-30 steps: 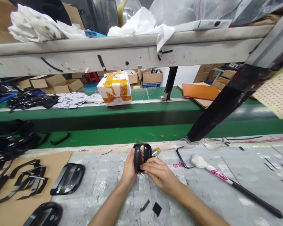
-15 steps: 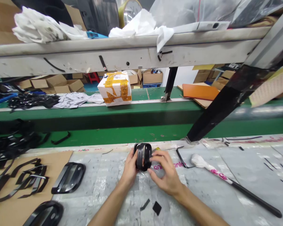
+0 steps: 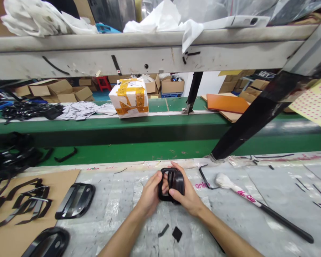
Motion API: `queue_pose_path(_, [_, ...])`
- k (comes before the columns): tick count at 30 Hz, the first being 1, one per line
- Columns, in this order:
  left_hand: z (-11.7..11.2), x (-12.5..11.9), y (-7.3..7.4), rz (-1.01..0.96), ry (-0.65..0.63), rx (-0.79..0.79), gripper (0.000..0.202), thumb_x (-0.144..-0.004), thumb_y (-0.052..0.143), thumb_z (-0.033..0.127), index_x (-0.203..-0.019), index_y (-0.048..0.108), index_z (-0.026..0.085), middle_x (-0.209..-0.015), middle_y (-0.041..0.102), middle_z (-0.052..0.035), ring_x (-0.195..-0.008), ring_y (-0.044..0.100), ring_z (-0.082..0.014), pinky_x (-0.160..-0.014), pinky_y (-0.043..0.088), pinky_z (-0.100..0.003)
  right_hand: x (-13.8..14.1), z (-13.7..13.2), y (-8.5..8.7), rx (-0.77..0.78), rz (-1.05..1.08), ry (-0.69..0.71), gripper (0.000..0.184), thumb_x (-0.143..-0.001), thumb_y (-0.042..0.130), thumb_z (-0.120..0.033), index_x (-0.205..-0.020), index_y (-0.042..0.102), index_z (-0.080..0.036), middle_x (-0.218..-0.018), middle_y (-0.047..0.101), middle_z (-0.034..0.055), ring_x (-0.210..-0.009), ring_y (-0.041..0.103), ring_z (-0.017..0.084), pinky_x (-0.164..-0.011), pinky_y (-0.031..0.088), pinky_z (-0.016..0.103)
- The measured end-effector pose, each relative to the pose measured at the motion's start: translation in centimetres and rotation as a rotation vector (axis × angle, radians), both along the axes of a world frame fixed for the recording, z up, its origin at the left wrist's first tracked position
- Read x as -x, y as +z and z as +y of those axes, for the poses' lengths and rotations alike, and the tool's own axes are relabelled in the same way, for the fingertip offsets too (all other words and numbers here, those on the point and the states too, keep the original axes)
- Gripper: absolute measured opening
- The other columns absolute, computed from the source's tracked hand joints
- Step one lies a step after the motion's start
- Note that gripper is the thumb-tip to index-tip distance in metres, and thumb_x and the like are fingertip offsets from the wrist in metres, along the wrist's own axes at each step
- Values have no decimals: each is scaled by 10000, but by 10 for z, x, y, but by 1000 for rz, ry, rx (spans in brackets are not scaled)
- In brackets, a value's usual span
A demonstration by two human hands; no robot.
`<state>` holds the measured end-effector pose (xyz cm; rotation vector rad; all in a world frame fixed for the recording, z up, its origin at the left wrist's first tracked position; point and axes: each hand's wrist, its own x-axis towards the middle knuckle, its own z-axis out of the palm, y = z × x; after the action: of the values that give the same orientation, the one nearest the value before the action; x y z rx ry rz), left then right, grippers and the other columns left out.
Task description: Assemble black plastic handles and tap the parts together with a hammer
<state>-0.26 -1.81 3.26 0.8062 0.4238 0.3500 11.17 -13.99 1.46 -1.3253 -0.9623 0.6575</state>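
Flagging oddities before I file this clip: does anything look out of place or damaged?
Black scraps lie loose on the bench and white sheeting droops over the shelf: both look untidy. The held frame shows no clear damage.

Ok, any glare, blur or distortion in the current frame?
Head view: glints on the plastic-covered bench and a sheen on the green ledge at right; the pile of black parts at left looks soft; the held black part is readable; outer edges seem stretched, probably wide-lens.

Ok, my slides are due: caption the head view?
Left hand and right hand hold a black frame at the bench.
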Motion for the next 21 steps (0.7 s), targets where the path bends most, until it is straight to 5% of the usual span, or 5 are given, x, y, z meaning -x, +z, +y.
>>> queue_pose_path(4, [11,2,10,-30,-105,117,394,-827,855,484,-864,653,148,-662,520,8,-622,467,-124,-638,403,-256,4,1,4,18,-115,-69,909,-905,749,-534,-1640,300,-244,-1511,537,160,-1361,596,339,-1156,511,491])
queue_pose_path(10, [21,5,12,13,-134,122,441,-857,825,530,-863,680,113,-715,555,-18,-651,527,-140,-655,447,-279,7,0,11,47,-360,-118,968,-836,765,-317,-1666,271,-241,-1601,455,162,-1487,453,351,-1262,381,540])
queue_pose_path(16, [18,8,13,7,-101,170,431,-784,907,467,-750,632,137,-582,467,47,-523,436,-84,-594,387,-238,4,-3,13,16,-419,-68,948,-857,737,-332,-1673,262,-246,-1627,435,148,-1510,429,349,-1272,374,533])
queue_pose_path(21, [18,12,20,30,-151,93,438,-795,897,499,-745,646,143,-580,517,25,-526,499,-106,-577,383,-238,6,-5,16,-44,-391,-75,932,-841,745,-330,-1655,300,-239,-1599,460,153,-1483,454,356,-1268,371,542])
